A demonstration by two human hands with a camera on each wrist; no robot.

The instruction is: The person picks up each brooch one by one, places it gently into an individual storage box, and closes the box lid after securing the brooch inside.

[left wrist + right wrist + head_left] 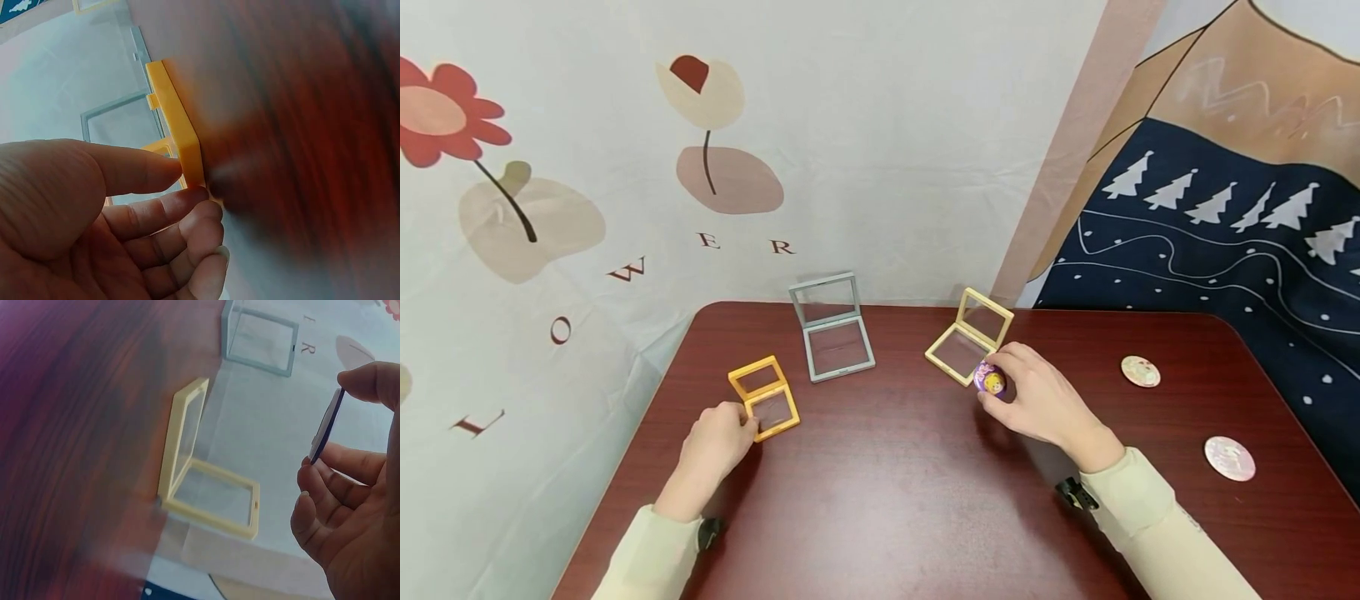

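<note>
In the head view my left hand [717, 442] is at the near left corner of a small orange display case [777, 429], which stands with its lid raised. The left wrist view has thumb and forefinger pinching the orange frame [178, 125]. My right hand [1037, 392] holds a round purple badge [990, 379] with a yellow figure on it, by its edge between thumb and fingers. That badge [326, 428] appears edge-on in the right wrist view, held above the table. Just beyond it lies an open pale yellow display case [951, 372] with a clear window.
A larger grey-green display case [842, 375] stands open between the other two, near the table's back edge. Two round badges, one cream [1140, 372] and one pink [1229, 459], lie on the right of the dark red table [880, 517]. A printed cloth [910, 167] hangs behind.
</note>
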